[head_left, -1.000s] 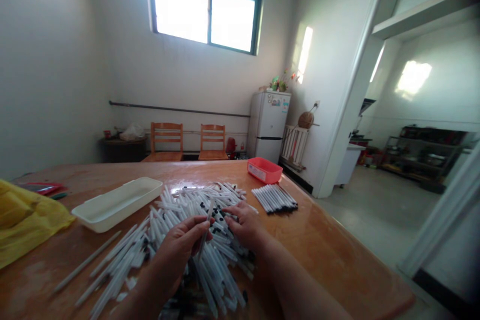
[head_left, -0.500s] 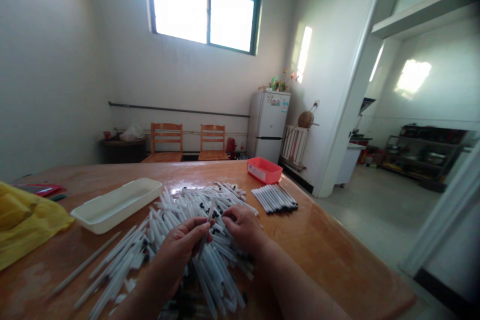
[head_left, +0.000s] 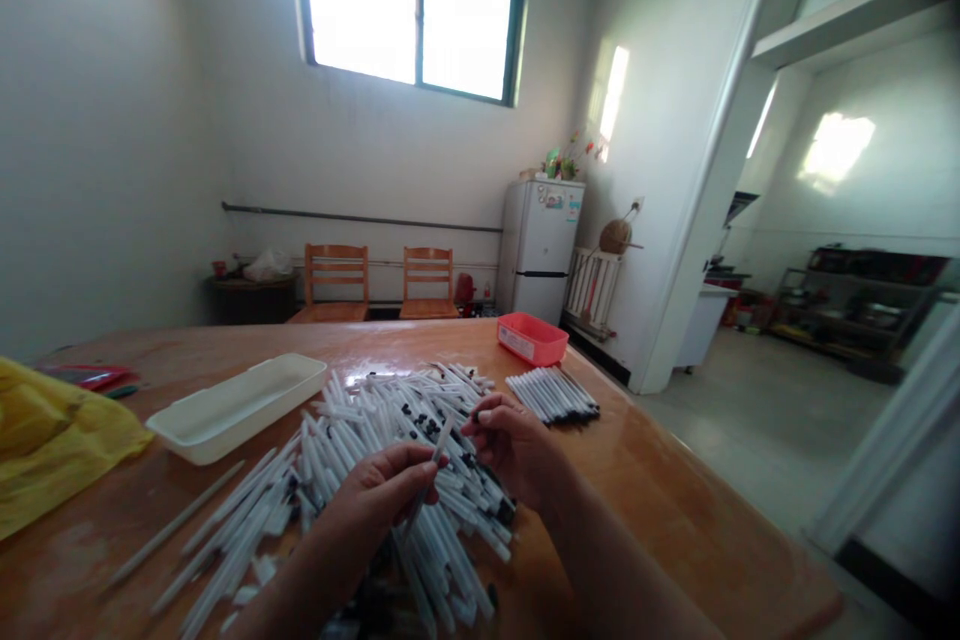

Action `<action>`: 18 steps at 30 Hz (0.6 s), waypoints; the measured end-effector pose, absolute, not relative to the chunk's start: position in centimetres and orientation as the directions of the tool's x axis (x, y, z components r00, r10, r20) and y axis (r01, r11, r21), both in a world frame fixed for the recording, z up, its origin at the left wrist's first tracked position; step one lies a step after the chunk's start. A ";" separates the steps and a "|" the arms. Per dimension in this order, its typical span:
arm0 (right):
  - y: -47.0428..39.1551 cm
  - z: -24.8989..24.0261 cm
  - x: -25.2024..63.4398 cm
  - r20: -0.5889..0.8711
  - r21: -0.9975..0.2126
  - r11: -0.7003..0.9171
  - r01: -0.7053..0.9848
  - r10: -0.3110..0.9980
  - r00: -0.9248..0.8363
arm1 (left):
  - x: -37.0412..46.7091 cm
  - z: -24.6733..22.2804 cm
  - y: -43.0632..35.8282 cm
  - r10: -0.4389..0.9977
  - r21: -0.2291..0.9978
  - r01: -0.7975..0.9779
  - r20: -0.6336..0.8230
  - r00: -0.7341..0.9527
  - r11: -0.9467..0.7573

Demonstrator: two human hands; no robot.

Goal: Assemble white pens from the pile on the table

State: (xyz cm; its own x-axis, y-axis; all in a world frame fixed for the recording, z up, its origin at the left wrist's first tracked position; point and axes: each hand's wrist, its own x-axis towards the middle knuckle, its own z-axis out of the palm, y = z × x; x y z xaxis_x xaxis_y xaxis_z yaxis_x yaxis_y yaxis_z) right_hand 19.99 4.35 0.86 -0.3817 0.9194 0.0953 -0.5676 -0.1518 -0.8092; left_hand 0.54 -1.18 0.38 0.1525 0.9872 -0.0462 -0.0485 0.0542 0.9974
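Observation:
My left hand (head_left: 390, 485) pinches a thin, whitish translucent pen barrel (head_left: 445, 438), which stands tilted with its upper end free. Just to the right, my right hand (head_left: 521, 445) has its thumb and fingertips closed on a small black piece (head_left: 475, 416), perhaps a pen plug. The black piece is apart from the barrel's top. Under both hands spreads a heap of similar pen barrels (head_left: 349, 430), with several loose black plugs (head_left: 424, 423) lying on it. Beyond my right hand, a neat row of barrels with black ends (head_left: 551, 394) lies on the table.
A long cream tray (head_left: 176, 440) stands left of the heap, and a red plastic basket (head_left: 532, 340) at the far right. A yellow plastic bag (head_left: 67, 440) covers the table's left side. Two wooden chairs (head_left: 336, 265) and a fridge (head_left: 544, 240) stand behind the wooden table (head_left: 660, 490).
My right hand has lifted from the heap and turned, now showing a small black piece at its fingertips. My left hand has shifted slightly right with the pen barrel.

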 end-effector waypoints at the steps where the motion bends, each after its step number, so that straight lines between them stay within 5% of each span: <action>1: 4.4 0.9 20.1 0.087 -0.793 -0.170 -0.585 0.919 -0.385 | 0.6 0.4 -1.2 0.987 0.997 -0.045 -0.048 0.156 0.055; 11: 4.6 1.3 20.8 0.045 -0.730 -0.246 -0.638 0.914 -0.404 | 0.8 0.8 -1.6 0.976 0.997 -0.021 -0.072 0.208 0.078; 18: 4.5 1.3 20.4 0.084 -0.788 -0.150 -0.598 0.935 -0.345 | 0.8 1.0 -1.7 0.975 0.996 -0.004 -0.083 0.207 0.086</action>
State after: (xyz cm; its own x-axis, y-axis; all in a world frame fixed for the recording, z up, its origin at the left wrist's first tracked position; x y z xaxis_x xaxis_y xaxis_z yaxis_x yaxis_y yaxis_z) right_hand 20.43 4.45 1.30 -0.3452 0.9348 0.0837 -0.5975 -0.1501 -0.7877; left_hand 0.80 -1.68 0.98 0.2069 0.9748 -0.0831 -0.0038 0.0857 0.9963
